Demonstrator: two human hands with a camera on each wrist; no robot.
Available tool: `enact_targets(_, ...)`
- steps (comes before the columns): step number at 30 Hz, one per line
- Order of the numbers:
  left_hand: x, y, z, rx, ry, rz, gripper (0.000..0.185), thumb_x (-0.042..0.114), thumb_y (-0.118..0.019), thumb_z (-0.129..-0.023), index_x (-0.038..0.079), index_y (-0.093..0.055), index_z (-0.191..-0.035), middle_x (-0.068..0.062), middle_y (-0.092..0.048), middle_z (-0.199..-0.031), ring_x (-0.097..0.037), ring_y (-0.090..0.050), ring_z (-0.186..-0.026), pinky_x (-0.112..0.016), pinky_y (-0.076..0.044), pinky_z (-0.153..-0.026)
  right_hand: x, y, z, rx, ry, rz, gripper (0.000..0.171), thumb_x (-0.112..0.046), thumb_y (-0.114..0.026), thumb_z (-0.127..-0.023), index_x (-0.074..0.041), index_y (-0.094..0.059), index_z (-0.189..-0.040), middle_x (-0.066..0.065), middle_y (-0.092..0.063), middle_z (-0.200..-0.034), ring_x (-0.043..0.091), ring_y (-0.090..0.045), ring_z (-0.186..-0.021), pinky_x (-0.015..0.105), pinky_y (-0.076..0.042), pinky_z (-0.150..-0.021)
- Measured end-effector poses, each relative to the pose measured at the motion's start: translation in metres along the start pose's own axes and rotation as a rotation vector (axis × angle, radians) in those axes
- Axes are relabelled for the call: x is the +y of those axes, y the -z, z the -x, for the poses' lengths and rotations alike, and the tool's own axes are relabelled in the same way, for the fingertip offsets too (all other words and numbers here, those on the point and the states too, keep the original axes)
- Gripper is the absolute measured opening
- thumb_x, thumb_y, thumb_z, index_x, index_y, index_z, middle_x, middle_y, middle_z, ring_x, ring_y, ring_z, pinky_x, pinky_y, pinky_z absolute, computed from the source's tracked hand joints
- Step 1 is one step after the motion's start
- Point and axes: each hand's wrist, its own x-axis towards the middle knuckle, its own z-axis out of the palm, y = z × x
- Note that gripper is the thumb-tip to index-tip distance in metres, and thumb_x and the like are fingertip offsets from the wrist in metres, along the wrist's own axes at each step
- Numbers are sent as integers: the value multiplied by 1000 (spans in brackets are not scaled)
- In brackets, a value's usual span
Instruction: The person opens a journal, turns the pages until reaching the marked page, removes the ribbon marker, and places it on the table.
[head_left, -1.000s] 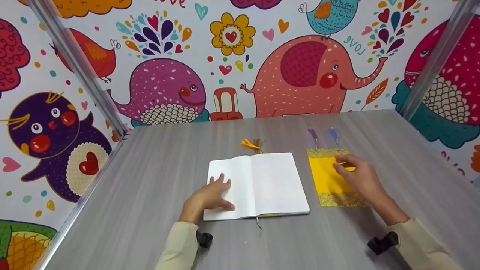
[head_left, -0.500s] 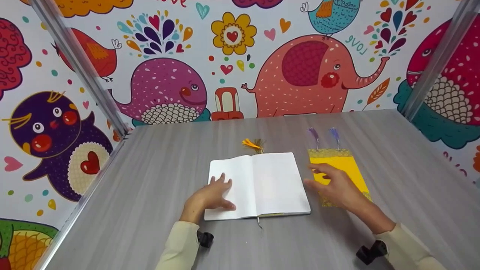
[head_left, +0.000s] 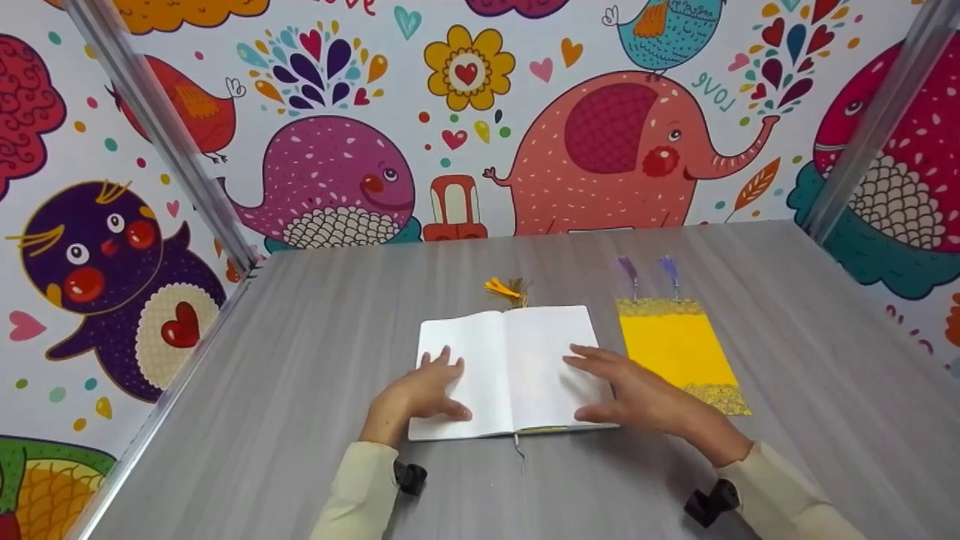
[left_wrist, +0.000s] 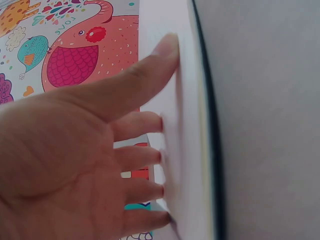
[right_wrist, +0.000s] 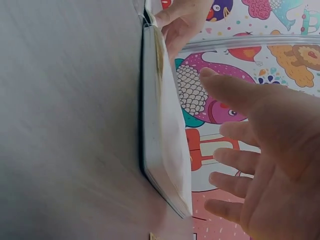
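Observation:
An open notebook with blank white pages lies on the grey table. My left hand rests on its left page with fingers spread; the left wrist view shows the thumb and fingertips touching the paper. Over the right page's outer edge hovers my right hand, its fingers extended and holding nothing. In the right wrist view a gap shows between those fingers and the page. A yellow-edged layer shows among the pages, and a thin ribbon hangs from the spine's lower end.
A yellow rectangular sheet with glittery gold bands lies to the right, a purple tassel and a blue tassel at its top. An orange-gold tassel sticks out above the notebook. Cartoon-printed walls enclose the table.
My right hand has moved left, from above the yellow sheet to over the notebook's right page, and its fingers have spread more. The left hand has stayed on the left page.

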Motion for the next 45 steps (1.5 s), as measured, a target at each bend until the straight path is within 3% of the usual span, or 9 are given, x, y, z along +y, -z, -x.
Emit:
enact_targets(7,-1,0,-2,6,7,15,88,30,-81,-83,2,-36,-154,-24,-15,-166,-51,-9,-153,-62,-17,-123,4,-8,-3,-71,86,71,85,-39,-84,-80,-17,-45,-152,7,-35,-164,36,-30,-152,63,-29,-118)
enact_targets(16,0,0,-1,15,3,21,88,29,-81,-83,1,-36,-153,-25,-15,-166,-51,-9,-153,-63,-17,-122,5,-10,-2,-123,52,91,83,-32,-84,-80,-11,-46,-151,11,-35,-163,38,-26,-153,63,-21,-120)
enact_targets(24,0,-2,0,18,9,20,88,29,-80,-84,2,-36,-154,-24,-15,-166,-50,-9,-153,-62,-18,-122,5,-7,-1,-120,90,142,76,-32,-83,-81,-6,-51,-146,15,-41,-158,40,-35,-149,64,-25,-118)
enact_targets(31,0,-2,-1,10,1,7,87,29,-80,-85,1,-35,-154,-24,-15,-166,-51,-9,-153,-62,-17,-123,9,-2,1,-130,117,106,69,-37,-76,-88,-4,-53,-144,16,-44,-157,41,-37,-147,62,-29,-117)
enact_targets(38,0,0,-2,5,6,4,88,31,-80,-84,3,-35,-154,-24,-15,-166,-50,-9,-153,-63,-18,-122,10,2,3,-132,170,87,56,-23,-70,-94,-2,-53,-143,19,-46,-154,43,-40,-145,60,-34,-113)
enact_targets(45,0,0,-1,10,4,5,88,31,-80,-84,2,-36,-154,-24,-16,-166,-51,-10,-153,-63,-19,-122,13,1,-1,-92,164,45,56,-13,-74,-90,-1,-55,-142,21,-50,-151,44,-44,-142,57,-38,-111)
